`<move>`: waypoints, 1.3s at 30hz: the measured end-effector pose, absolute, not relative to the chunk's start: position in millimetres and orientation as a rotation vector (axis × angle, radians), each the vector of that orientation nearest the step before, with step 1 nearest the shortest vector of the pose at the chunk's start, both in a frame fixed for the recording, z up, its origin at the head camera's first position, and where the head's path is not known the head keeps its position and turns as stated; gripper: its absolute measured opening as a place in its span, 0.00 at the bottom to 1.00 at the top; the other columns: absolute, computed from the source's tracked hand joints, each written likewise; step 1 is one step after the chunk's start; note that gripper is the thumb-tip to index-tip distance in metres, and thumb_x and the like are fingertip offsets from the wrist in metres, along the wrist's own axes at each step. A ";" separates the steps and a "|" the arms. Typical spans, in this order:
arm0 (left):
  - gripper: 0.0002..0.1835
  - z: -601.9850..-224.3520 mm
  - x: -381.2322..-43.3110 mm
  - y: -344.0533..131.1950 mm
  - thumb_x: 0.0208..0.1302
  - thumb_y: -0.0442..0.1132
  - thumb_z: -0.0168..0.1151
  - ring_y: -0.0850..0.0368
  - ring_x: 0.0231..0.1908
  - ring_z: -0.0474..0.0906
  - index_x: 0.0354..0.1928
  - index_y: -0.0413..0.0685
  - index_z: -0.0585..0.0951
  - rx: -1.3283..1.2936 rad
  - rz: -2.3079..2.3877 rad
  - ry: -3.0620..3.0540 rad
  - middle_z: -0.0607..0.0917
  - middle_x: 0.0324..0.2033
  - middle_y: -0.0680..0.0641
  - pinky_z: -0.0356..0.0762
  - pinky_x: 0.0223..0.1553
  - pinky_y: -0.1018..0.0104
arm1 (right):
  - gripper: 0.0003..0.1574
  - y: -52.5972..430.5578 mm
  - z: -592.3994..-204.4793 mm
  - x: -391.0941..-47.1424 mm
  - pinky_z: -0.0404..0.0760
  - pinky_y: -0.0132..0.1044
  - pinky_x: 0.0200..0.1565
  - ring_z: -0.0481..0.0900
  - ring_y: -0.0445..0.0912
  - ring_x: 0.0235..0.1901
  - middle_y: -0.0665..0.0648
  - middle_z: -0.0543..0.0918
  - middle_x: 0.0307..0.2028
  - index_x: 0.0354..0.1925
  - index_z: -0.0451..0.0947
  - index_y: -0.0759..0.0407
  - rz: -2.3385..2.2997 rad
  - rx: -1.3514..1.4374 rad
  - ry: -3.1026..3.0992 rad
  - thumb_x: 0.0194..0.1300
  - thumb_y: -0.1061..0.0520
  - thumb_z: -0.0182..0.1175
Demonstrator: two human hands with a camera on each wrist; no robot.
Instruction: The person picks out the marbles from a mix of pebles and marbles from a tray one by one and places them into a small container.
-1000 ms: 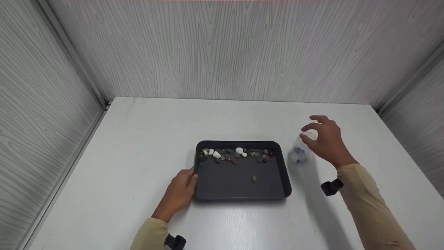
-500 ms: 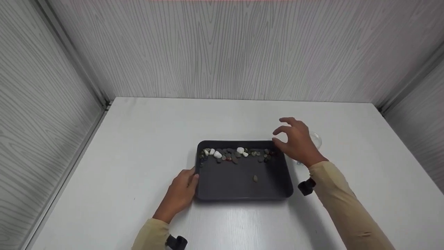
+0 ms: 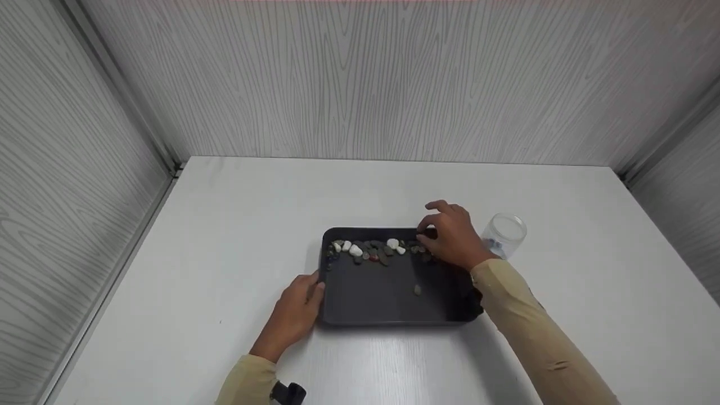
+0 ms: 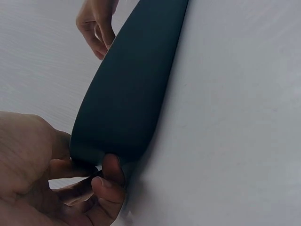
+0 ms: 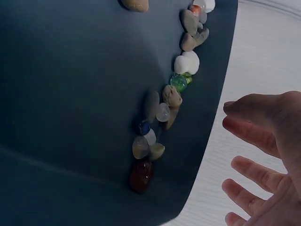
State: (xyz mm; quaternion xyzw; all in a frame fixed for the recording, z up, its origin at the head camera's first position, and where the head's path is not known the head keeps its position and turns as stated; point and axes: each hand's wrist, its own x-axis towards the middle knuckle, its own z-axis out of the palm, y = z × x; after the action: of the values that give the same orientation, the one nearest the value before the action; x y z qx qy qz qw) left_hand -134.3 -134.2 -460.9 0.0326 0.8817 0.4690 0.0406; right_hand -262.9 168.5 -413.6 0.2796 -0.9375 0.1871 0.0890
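Observation:
My left hand (image 3: 292,309) grips the left side of a dark tray (image 3: 365,301); its fingers curl at the tray's end (image 4: 122,89) in the left wrist view. Above the back right part of the tray is my right hand (image 3: 453,239), thumb and forefinger near each other with nothing between them. Its fingers are spread beside the rim in the right wrist view. Along the tray's back wall lie several pebbles, among them white stones (image 3: 355,251), a green marble (image 5: 178,83), a blue one (image 5: 144,126) and a dark red stone (image 5: 141,176). A single tan stone (image 3: 417,290) lies apart.
A clear jar (image 3: 509,229) with blue pieces low inside stands right of the tray, partly behind the right wrist. The white table (image 3: 197,253) is bounded by pale wood-grain panels (image 3: 337,84) at the back and sides.
My right hand has moved left from over the jar to the tray's back right, and its thumb and forefinger have come closer together. The jar shows more now. The left hand stays on the tray.

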 end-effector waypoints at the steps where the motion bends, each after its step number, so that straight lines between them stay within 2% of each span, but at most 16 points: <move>1: 0.24 -460.8 -134.3 -134.2 0.81 0.38 0.47 0.37 0.66 0.70 0.70 0.28 0.67 0.100 1.433 2.705 0.78 0.58 0.36 0.64 0.68 0.41 | 0.07 167.4 -414.6 -263.4 0.66 0.64 0.63 0.74 0.65 0.58 0.69 0.78 0.57 0.37 0.88 0.63 0.557 0.843 -2.789 0.62 0.59 0.72; 12: 0.24 -461.0 -133.1 -132.2 0.81 0.39 0.47 0.38 0.66 0.70 0.71 0.32 0.67 0.081 1.403 2.708 0.78 0.59 0.38 0.64 0.68 0.41 | 0.06 162.9 -427.9 -265.3 0.67 0.66 0.60 0.75 0.63 0.59 0.69 0.81 0.53 0.37 0.89 0.63 0.565 0.881 -2.857 0.61 0.61 0.71; 20: 0.25 -459.2 -132.0 -130.5 0.81 0.38 0.47 0.38 0.66 0.69 0.71 0.29 0.67 0.092 1.411 2.712 0.77 0.60 0.36 0.64 0.67 0.41 | 0.05 161.7 -435.0 -266.6 0.67 0.67 0.59 0.74 0.65 0.59 0.69 0.81 0.53 0.36 0.89 0.62 0.545 0.885 -2.874 0.61 0.60 0.71; 29: 0.23 -460.2 -130.6 -129.7 0.81 0.38 0.47 0.40 0.63 0.73 0.71 0.33 0.69 0.138 1.452 2.696 0.78 0.56 0.39 0.67 0.65 0.40 | 0.04 158.7 -439.8 -266.1 0.64 0.66 0.64 0.72 0.61 0.63 0.65 0.83 0.51 0.36 0.89 0.61 0.541 0.847 -2.915 0.64 0.60 0.69; 35: 0.23 -461.2 -131.3 -128.9 0.81 0.38 0.47 0.40 0.63 0.73 0.71 0.33 0.69 0.139 1.439 2.708 0.78 0.56 0.38 0.67 0.65 0.40 | 0.05 159.6 -440.9 -265.3 0.66 0.66 0.62 0.74 0.62 0.61 0.67 0.82 0.53 0.37 0.89 0.62 0.512 0.856 -2.901 0.62 0.60 0.71; 39: 0.24 -460.4 -132.0 -127.9 0.81 0.38 0.47 0.39 0.63 0.72 0.70 0.31 0.68 0.125 1.426 2.713 0.78 0.57 0.38 0.67 0.65 0.41 | 0.05 160.7 -441.6 -265.4 0.67 0.66 0.61 0.74 0.61 0.60 0.65 0.83 0.51 0.36 0.89 0.61 0.502 0.860 -2.896 0.61 0.60 0.72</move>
State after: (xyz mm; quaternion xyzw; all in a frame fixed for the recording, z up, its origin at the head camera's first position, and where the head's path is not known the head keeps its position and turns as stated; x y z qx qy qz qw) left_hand -132.0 -127.9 -460.4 0.0408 0.8839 0.4645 0.0368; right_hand -265.4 160.7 -441.6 0.2805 -0.9449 0.1639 0.0397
